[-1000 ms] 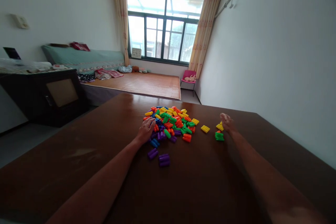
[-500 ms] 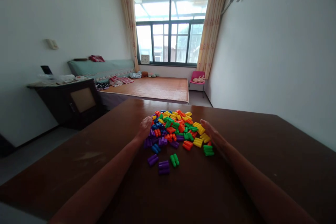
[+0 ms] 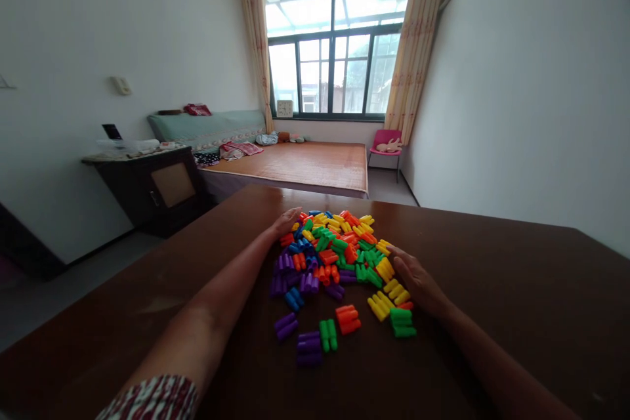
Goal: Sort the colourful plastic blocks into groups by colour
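A heap of plastic building blocks (image 3: 339, 246), each made of joined tubes, lies on the brown table in orange, yellow, green, blue and purple. My left hand (image 3: 287, 220) rests along the heap's far left edge, fingers stretched out and holding nothing. On the right side my right hand (image 3: 413, 275) lies with fingers extended beside the yellow blocks (image 3: 385, 269). In front of the heap are loose pieces: a purple block (image 3: 309, 348), a green block (image 3: 328, 335), an orange block (image 3: 348, 319) and another green block (image 3: 402, 323) near my right wrist.
The glossy brown table (image 3: 492, 262) spreads wide on both sides. Beyond its far edge stands a bed (image 3: 315, 164) with a mat. A dark cabinet (image 3: 167, 190) is at the left, and a pink chair (image 3: 386, 143) stands by the right wall.
My right hand has come nearer along the heap's right side. Several yellow, orange and green blocks have shifted toward me. My left hand has moved slightly toward the heap's far side. The camera view has shifted.
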Demonstrator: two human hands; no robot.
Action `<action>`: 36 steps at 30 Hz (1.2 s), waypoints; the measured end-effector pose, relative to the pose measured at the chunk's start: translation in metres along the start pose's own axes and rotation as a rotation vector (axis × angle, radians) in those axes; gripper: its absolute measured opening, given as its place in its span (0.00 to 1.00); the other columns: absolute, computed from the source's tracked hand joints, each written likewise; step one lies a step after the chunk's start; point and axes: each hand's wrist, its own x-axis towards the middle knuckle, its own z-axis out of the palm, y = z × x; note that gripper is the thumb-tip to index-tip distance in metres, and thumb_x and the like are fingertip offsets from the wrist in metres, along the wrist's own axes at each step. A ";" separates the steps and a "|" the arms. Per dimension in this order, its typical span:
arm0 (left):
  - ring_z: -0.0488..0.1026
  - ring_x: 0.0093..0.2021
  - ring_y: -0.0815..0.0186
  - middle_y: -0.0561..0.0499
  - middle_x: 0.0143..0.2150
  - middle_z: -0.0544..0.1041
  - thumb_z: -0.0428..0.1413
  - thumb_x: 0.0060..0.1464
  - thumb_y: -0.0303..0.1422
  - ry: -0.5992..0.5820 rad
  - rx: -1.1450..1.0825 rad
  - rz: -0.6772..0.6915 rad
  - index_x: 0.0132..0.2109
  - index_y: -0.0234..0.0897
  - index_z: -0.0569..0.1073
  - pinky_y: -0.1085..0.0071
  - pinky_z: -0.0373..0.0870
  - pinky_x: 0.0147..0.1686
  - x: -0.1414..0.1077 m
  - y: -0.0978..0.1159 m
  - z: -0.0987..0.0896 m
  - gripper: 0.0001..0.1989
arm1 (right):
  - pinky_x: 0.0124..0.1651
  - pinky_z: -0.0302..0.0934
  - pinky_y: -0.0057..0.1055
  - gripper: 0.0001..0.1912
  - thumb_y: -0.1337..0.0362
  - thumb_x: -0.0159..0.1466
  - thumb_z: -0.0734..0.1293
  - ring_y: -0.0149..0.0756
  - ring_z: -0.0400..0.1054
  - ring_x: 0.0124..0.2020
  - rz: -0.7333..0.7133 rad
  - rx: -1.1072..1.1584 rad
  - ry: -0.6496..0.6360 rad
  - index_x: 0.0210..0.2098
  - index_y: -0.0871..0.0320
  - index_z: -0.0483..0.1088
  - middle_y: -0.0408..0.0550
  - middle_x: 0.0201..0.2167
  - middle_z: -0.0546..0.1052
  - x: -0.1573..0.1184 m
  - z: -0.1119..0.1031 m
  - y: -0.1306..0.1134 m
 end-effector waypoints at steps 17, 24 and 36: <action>0.65 0.61 0.57 0.48 0.55 0.75 0.43 0.59 0.54 -0.431 -0.031 0.237 0.47 0.40 0.79 0.65 0.59 0.62 -0.046 0.083 0.084 0.29 | 0.38 0.66 0.36 0.30 0.40 0.64 0.54 0.42 0.72 0.33 0.154 0.148 0.133 0.38 0.55 0.78 0.49 0.33 0.79 -0.008 -0.001 -0.031; 0.69 0.57 0.57 0.42 0.56 0.75 0.36 0.63 0.50 -0.176 0.037 0.246 0.48 0.33 0.78 0.63 0.61 0.59 0.015 0.083 0.058 0.32 | 0.53 0.61 0.41 0.29 0.43 0.66 0.51 0.45 0.69 0.46 0.136 0.115 0.381 0.39 0.54 0.75 0.51 0.43 0.78 0.000 -0.010 -0.015; 0.63 0.63 0.56 0.45 0.60 0.72 0.47 0.60 0.44 -0.327 0.357 0.133 0.51 0.39 0.75 0.59 0.51 0.63 0.088 0.074 0.098 0.21 | 0.67 0.47 0.48 0.26 0.46 0.67 0.55 0.43 0.56 0.64 0.021 -0.047 0.108 0.58 0.48 0.68 0.47 0.61 0.67 0.008 0.000 0.002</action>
